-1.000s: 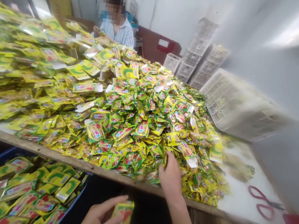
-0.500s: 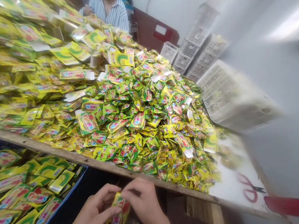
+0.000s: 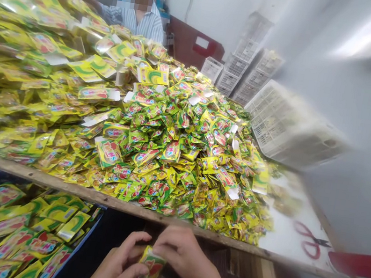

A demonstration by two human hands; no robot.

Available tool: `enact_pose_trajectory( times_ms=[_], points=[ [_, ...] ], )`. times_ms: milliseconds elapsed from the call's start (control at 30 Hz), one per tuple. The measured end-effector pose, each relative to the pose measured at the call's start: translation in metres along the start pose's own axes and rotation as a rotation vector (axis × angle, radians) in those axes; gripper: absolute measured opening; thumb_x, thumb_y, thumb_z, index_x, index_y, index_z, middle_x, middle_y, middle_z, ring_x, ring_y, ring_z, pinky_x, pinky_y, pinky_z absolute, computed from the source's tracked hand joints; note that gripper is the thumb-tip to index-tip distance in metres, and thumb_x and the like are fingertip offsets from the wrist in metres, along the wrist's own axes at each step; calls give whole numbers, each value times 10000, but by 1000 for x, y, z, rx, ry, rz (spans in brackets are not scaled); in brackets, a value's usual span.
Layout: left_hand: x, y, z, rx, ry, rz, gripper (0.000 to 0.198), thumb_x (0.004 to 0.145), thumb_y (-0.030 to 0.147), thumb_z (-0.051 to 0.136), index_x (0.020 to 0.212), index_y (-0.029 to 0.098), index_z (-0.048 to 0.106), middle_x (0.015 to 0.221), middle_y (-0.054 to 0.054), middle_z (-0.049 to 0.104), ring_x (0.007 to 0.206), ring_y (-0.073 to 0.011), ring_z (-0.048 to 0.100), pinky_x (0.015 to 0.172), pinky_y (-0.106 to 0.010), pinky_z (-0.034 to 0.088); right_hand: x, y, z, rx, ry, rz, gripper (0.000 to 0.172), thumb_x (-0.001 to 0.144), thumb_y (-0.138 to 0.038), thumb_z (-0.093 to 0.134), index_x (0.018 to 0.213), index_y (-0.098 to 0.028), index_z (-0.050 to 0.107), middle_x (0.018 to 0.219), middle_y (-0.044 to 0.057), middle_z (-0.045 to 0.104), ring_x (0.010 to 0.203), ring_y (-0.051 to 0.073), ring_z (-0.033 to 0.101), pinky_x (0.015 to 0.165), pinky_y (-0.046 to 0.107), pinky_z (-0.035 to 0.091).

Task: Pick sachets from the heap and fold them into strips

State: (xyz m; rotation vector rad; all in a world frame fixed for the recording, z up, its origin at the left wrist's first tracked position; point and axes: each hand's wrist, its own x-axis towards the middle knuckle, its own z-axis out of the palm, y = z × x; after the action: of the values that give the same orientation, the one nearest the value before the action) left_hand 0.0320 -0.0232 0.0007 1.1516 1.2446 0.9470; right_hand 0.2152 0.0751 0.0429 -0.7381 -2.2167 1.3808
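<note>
Between my two hands, low in the middle of the view, is a small yellow and green printed carton (image 3: pixel 153 262) with red fruit pictures. My left hand (image 3: pixel 124 261) grips its left side, thumb across the front and fingers behind. My right hand (image 3: pixel 183 257) pinches its upper end, with the fingertips bent over the top edge. Straight ahead, a large heap of small printed sachets (image 3: pixel 156 146) lies on the table (image 3: pixel 287 213), mixed with flat cartons (image 3: pixel 99 92) showing white flaps.
To my lower left, a blue crate (image 3: pixel 94 226) holds many filled cartons (image 3: pixel 43 243). Red-handled scissors (image 3: pixel 310 240) lie at the table's right end, beside a red bar (image 3: pixel 363 266). A white basket (image 3: pixel 294 124) stands tilted behind them. Stacked baskets (image 3: pixel 236 67) and a person in a striped shirt (image 3: pixel 151 24) are beyond.
My right hand's fingers have shifted over the carton's top end, and the carton leans more to the right. Across the table, the person's arm has stretched out to the left.
</note>
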Motion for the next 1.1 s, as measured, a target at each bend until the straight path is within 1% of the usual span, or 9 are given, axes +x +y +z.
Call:
enact_pose_trajectory(
  times_ms=[133, 300, 433, 533, 667, 800, 900, 1000, 1100],
  points=[
    [4, 4, -2, 31, -58, 10, 373, 863, 346, 606, 1196, 260, 458, 866, -22, 759, 830, -235, 705, 735, -278, 508, 0, -7, -5, -11, -48, -29, 178, 931, -201, 556, 1061, -223, 676, 986, 45, 646, 934, 164, 595, 824, 253, 455],
    [7, 6, -1, 33, -93, 40, 348, 870, 297, 602, 1186, 257, 462, 879, -13, 750, 846, -224, 700, 726, -256, 501, 5, -12, -15, -58, -165, -48, 173, 904, -130, 561, 996, -234, 664, 996, 28, 573, 937, 151, 567, 830, 235, 454],
    [6, 13, 1, 11, -48, 14, 334, 817, 320, 645, 1122, 240, 534, 818, -10, 747, 784, -228, 697, 719, -269, 517, 9, -10, -16, -37, -201, -61, 174, 894, -131, 568, 961, -240, 686, 981, 18, 558, 902, 142, 566, 799, 230, 460],
    [5, 16, 1, 6, -22, -23, 341, 787, 341, 668, 1096, 240, 563, 786, -4, 747, 782, -238, 698, 731, -285, 522, 12, -2, -11, 21, -164, -64, 148, 898, -176, 589, 893, -232, 726, 913, 15, 585, 867, 144, 577, 785, 242, 462],
    [4, 13, -1, -30, -68, -3, 329, 834, 315, 643, 1127, 240, 512, 832, -11, 748, 818, -228, 690, 738, -274, 500, 17, 10, -2, 137, -126, -15, 124, 856, -285, 677, 797, -219, 764, 804, 9, 612, 797, 146, 602, 741, 245, 470],
    [3, 5, -3, -86, -86, 2, 339, 865, 285, 631, 1154, 256, 457, 904, -15, 743, 836, -206, 673, 777, -277, 481, 19, 14, 2, 237, -88, 88, 101, 793, -313, 743, 816, -218, 770, 774, -3, 640, 756, 146, 611, 701, 241, 476],
    [3, 1, -4, -101, -76, -15, 357, 864, 287, 640, 1169, 255, 456, 870, -5, 728, 823, -201, 667, 764, -273, 484, 18, 13, 3, 235, -31, 88, 103, 780, -321, 757, 808, -224, 779, 747, 1, 665, 743, 153, 616, 701, 253, 474],
    [1, -2, -4, -101, -31, -2, 248, 876, 300, 627, 1098, 250, 529, 920, -10, 706, 887, -203, 656, 790, -271, 487, 13, 9, 4, 202, 1, 37, 92, 829, -303, 714, 832, -246, 787, 780, 16, 698, 775, 161, 633, 740, 267, 472],
    [-1, -3, -4, -75, 54, -3, 183, 894, 310, 602, 1065, 245, 595, 1019, -23, 685, 961, -207, 641, 834, -265, 488, 8, 3, 7, 165, 63, 79, 92, 841, -231, 698, 888, -245, 776, 813, 18, 722, 771, 162, 643, 726, 261, 467]
  ],
)
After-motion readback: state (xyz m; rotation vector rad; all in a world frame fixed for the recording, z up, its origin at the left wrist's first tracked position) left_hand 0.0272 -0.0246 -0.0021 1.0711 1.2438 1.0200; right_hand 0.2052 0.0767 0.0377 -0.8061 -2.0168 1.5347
